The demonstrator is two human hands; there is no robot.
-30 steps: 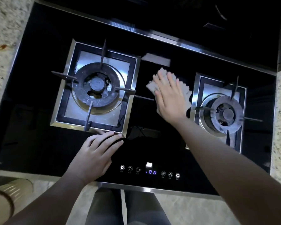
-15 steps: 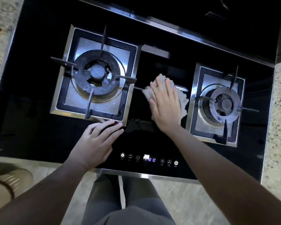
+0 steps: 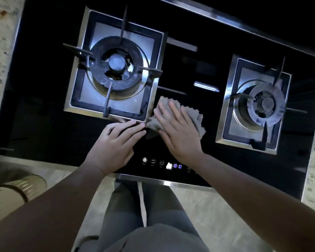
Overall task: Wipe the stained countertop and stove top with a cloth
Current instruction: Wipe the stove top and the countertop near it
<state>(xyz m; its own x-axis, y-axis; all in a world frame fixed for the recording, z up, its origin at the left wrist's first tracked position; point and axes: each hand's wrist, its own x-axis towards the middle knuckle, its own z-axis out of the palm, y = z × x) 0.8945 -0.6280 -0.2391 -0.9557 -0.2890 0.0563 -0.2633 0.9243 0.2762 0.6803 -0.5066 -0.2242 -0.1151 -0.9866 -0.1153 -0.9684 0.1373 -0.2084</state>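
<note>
Speckled beige stone countertop (image 3: pixel 0 57) frames a glossy black glass stove top (image 3: pixel 44 124) with a steel front edge. Two gas burners are set in square steel trays: the larger left burner (image 3: pixel 116 66) and the smaller right burner (image 3: pixel 262 104), each with dark pan-support prongs.

Crumpled grey-brown cloth (image 3: pixel 195 119) lies on the glass between the two burners, toward the front, its left edge just beside the near right corner of the left burner's tray.

Right hand (image 3: pixel 178 131): flat on top of the cloth, fingers straight and slightly spread, pressing it down; nothing clenched.

Left hand (image 3: pixel 115 142): resting on the glass just beside the cloth, fingers extended, tips at the front edge of the left tray; holds nothing.

Lit touch-control strip (image 3: pixel 162 162) sits near the front edge, between the wrists; digits read roughly "18:10".

Ribbed cream-coloured bin (image 3: pixel 16 190) stands on the floor at lower left. Grey trousers (image 3: pixel 144 224) show below the stove edge.
</note>
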